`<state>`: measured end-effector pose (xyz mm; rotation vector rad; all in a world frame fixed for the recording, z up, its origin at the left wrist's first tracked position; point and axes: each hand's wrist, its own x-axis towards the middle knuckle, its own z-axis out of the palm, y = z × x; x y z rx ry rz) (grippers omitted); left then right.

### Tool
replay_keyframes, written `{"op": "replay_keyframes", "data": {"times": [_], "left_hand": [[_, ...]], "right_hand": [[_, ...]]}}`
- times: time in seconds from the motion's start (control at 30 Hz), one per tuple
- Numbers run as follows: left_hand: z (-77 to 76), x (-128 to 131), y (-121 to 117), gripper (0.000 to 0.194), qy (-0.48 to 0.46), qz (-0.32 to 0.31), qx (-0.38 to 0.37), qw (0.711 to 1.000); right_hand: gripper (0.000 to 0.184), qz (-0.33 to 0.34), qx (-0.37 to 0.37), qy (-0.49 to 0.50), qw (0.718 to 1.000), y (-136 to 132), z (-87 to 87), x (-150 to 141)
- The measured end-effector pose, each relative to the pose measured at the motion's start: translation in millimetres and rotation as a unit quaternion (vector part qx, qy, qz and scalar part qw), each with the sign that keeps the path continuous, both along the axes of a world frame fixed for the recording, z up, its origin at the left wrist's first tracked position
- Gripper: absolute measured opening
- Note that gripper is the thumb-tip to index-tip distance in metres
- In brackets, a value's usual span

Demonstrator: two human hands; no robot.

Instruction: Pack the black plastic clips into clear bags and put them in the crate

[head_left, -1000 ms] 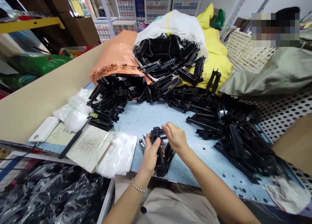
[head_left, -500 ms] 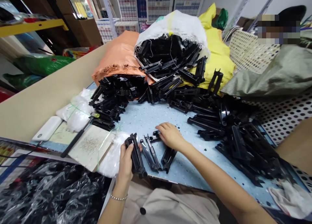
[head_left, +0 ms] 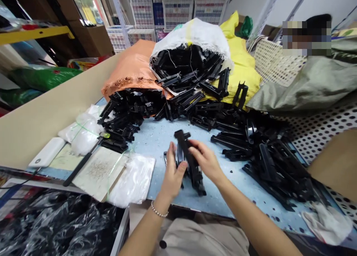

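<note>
My right hand (head_left: 206, 160) grips a long black plastic part (head_left: 190, 160) near its upper end, holding it tilted over the near edge of the blue table. Facing it, my left hand (head_left: 172, 176) has its fingers stretched upward and its thumb apart. Its fingers are close to the left side of the part, and I cannot tell whether they touch it. More black parts show between and behind my hands, mostly covered by them. Around the table's back and right lies a heap of similar black parts (head_left: 267, 163).
An orange sack (head_left: 131, 64), a white sack (head_left: 195, 31) and a yellow sack (head_left: 245, 62) stand behind. Left lie clear plastic bags (head_left: 135, 180), a pale board (head_left: 97, 170), a black-handled tool (head_left: 82, 163) and a white device (head_left: 47, 152). A white cloth (head_left: 327, 222) is at right.
My left hand moved right and opened from the black part it held. My right hand came down and right and now holds a black part upright between both hands. The view shifted slightly.
</note>
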<state>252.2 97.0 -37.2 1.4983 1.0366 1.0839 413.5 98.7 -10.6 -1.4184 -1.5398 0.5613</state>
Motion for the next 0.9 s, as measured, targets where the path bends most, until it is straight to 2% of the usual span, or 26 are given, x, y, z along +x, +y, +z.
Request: {"op": "replay_keyframes", "data": {"times": [0.1, 0.17, 0.27, 0.37, 0.43, 0.47, 0.53, 0.6, 0.63, 0.7, 0.8, 0.87, 0.9], "left_hand": [[27.2, 5, -6, 0.048, -0.060, -0.069, -0.023, 0.996], [35.0, 6, -11, 0.043, -0.060, -0.082, -0.030, 0.994], [31.8, 7, -18, 0.048, -0.045, -0.051, -0.022, 0.997], [23.1, 4, -15, 0.057, -0.021, 0.013, -0.022, 0.999], [20.1, -1, -6, 0.053, -0.033, 0.052, -0.045, 0.997], [19.7, -4, 0, 0.049, -0.046, 0.070, -0.060, 0.995], [19.9, -8, 9, 0.043, -0.073, 0.094, -0.086, 0.989], [19.9, -10, 13, 0.041, -0.080, 0.111, -0.087, 0.987], [19.4, -11, 12, 0.042, -0.073, 0.121, -0.074, 0.987], [17.3, -16, 10, 0.044, -0.035, 0.137, -0.032, 0.989], [10.1, -34, 12, 0.046, 0.083, 0.158, 0.003, 0.984], [0.2, -48, 18, 0.048, 0.186, 0.183, -0.018, 0.965], [-6.8, -53, 22, 0.050, 0.230, 0.187, -0.032, 0.955]], "right_hand": [[0.030, -0.020, 0.018, -0.005, 1.000, -20, 6.3, -18], [0.034, -0.060, 0.049, -0.056, 0.995, -19, 9.1, -21], [0.039, -0.072, 0.041, -0.088, 0.993, -6, 9.9, -20], [0.046, -0.037, -0.055, 0.017, 0.998, 2, 5.5, -23], [0.050, 0.017, -0.100, 0.055, 0.993, -4, -0.8, -26], [0.051, 0.046, -0.094, 0.029, 0.994, -11, -5.0, -28], [0.052, 0.085, -0.034, -0.090, 0.992, -28, -15.4, -34], [0.052, 0.088, 0.013, -0.206, 0.974, -44, -26.2, -44], [0.052, 0.081, 0.006, -0.239, 0.968, -49, -30.6, -49], [0.052, 0.076, -0.062, -0.258, 0.961, -49, -34.8, -53], [0.049, 0.070, -0.168, -0.282, 0.942, -28, -27.1, -33], [0.041, 0.001, -0.185, -0.353, 0.917, -8, -17.0, 0], [0.035, -0.063, -0.187, -0.411, 0.890, 2, -12.8, 19]]}}
